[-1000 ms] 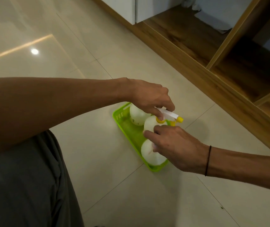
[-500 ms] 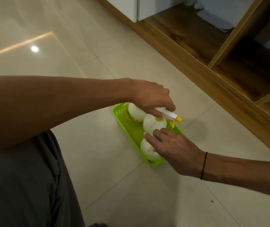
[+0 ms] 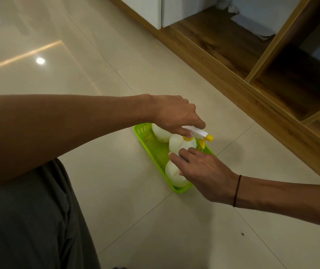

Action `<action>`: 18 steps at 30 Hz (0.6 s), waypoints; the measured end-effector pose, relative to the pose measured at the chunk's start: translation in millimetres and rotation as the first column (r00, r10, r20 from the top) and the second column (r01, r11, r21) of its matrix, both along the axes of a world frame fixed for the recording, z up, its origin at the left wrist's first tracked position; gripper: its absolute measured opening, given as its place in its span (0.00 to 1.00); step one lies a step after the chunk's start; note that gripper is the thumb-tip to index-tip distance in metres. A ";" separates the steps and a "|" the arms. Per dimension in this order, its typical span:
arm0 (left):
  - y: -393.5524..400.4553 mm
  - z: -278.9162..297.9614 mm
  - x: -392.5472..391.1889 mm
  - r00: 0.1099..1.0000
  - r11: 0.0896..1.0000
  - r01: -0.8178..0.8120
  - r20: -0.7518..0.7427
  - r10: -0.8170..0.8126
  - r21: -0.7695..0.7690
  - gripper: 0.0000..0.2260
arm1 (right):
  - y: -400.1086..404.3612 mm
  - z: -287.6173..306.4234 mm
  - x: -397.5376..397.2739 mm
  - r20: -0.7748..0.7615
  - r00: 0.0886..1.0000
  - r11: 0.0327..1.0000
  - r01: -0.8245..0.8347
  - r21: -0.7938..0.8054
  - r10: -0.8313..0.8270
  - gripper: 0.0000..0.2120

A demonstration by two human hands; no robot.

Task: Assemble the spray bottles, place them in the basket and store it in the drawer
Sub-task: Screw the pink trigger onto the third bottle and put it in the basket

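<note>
Round white plastic bottle nearest the camera [image 3: 172,174]: right half hidden under right hand [image 3: 203,171]. Farthest white bottle [image 3: 160,133]: top covered by left hand [image 3: 171,113]. Both forearms cut off at frame edges.

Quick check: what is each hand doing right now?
Left hand: closed on the spray head.
Right hand: open, fingers resting on the middle bottle.
</note>
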State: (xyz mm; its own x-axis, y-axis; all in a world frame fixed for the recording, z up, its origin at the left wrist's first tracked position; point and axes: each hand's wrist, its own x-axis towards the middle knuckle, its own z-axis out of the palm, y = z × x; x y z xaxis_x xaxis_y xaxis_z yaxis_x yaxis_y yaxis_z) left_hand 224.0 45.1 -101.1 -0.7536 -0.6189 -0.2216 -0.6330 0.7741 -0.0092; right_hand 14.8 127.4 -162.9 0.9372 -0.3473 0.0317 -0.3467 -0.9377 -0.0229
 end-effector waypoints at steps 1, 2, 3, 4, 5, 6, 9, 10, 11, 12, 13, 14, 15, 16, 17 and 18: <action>0.0 0.6 -0.1 1.000 1.000 -0.004 0.010 0.004 -0.006 0.15 | -0.8 0.2 1.0 0.002 1.000 1.000 0.003 -0.002 -0.003 0.33; -0.3 0.7 0.1 1.000 1.000 -0.008 0.020 0.009 -0.013 0.15 | -1.9 0.5 2.3 0.006 1.000 1.000 0.009 -0.005 -0.009 0.32; -1.0 0.6 0.3 0.999 1.000 -0.014 0.029 0.015 -0.021 0.15 | -3.3 0.7 4.0 0.012 1.000 1.000 0.016 -0.009 -0.016 0.33; -1.4 0.6 0.5 0.999 0.999 -0.020 0.037 0.021 -0.029 0.15 | -4.4 0.6 5.7 0.017 1.000 1.000 0.022 -0.014 -0.022 0.33; -1.6 0.7 0.7 0.999 0.999 -0.025 0.043 0.026 -0.036 0.15 | -4.9 0.7 7.4 0.019 0.999 0.999 0.027 -0.018 -0.027 0.33; -1.7 0.8 1.2 0.998 0.999 -0.030 0.047 0.032 -0.041 0.15 | -4.9 1.0 8.7 0.016 0.999 0.999 0.034 -0.022 -0.034 0.33; -1.9 3.3 2.7 0.997 0.999 -0.034 0.062 0.036 -0.034 0.16 | -3.4 4.9 11.0 -0.007 0.997 0.996 0.074 -0.058 -0.074 0.32; -2.2 5.8 3.9 0.998 0.999 -0.032 0.055 0.033 -0.025 0.17 | -3.0 6.8 11.5 -0.016 0.996 0.994 0.090 -0.068 -0.091 0.31; -3.0 8.9 6.2 0.999 0.999 -0.039 0.037 0.039 -0.006 0.19 | -2.7 9.4 12.1 -0.020 0.995 0.993 0.101 -0.068 -0.102 0.29; -4.0 13.0 9.4 0.998 0.998 -0.055 0.013 0.055 0.023 0.21 | -2.5 12.2 12.7 -0.016 0.994 0.993 0.104 -0.059 -0.105 0.27; -5.7 17.3 13.9 0.997 0.996 -0.077 -0.012 0.078 0.055 0.22 | -2.5 14.9 12.9 -0.005 0.995 0.994 0.102 -0.045 -0.102 0.25; -7.1 21.5 18.6 0.994 0.992 -0.100 -0.044 0.104 0.083 0.21 | -2.4 18.1 12.9 0.002 0.995 0.995 0.101 -0.023 -0.101 0.23; -8.3 25.2 23.2 0.987 0.987 -0.122 -0.096 0.132 0.106 0.20 | -1.9 22.1 12.8 0.000 0.994 0.994 0.106 0.007 -0.106 0.22; -10.3 28.1 28.3 0.971 0.982 -0.141 -0.177 0.161 0.123 0.17 | -1.4 26.4 12.4 0.003 0.993 0.993 0.114 0.030 -0.114 0.24; -12.8 31.1 33.4 0.941 0.979 -0.156 -0.279 0.188 0.134 0.14 | -1.5 31.3 11.8 0.021 0.992 0.992 0.123 0.037 -0.124 0.26; -15.2 35.5 38.7 0.900 0.975 -0.173 -0.381 0.213 0.137 0.12 | -2.7 37.4 11.6 0.053 0.989 0.990 0.134 0.041 -0.136 0.28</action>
